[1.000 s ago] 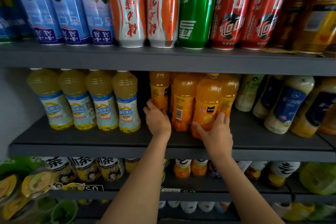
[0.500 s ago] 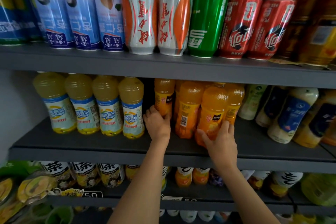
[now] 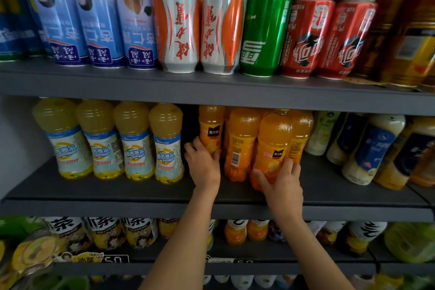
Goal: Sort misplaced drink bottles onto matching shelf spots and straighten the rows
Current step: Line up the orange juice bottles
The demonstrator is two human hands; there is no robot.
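Observation:
Several orange juice bottles stand bunched in the middle of the dark grey middle shelf (image 3: pixel 94 193). My left hand (image 3: pixel 203 165) grips the lower part of the leftmost orange bottle (image 3: pixel 210 129), which stands further back. My right hand (image 3: pixel 281 183) grips the base of the front orange bottle (image 3: pixel 273 143), fingers wrapped round its lower label. Between them stands another orange bottle (image 3: pixel 240 143) with its barcode facing out. A fourth orange bottle (image 3: pixel 300 134) is partly hidden behind the front one.
A row of pale yellow tea bottles (image 3: pixel 131 141) stands left of my hands, with a dark gap between. White and blue-labelled bottles (image 3: pixel 374 148) lean at the right. Cans (image 3: pixel 221 28) fill the shelf above, and more bottles (image 3: pixel 235 231) the shelf below.
The view has drifted upward and closer. Both hands keep their hold on the same orange bottles; the front bottle under my right hand stands slightly more upright.

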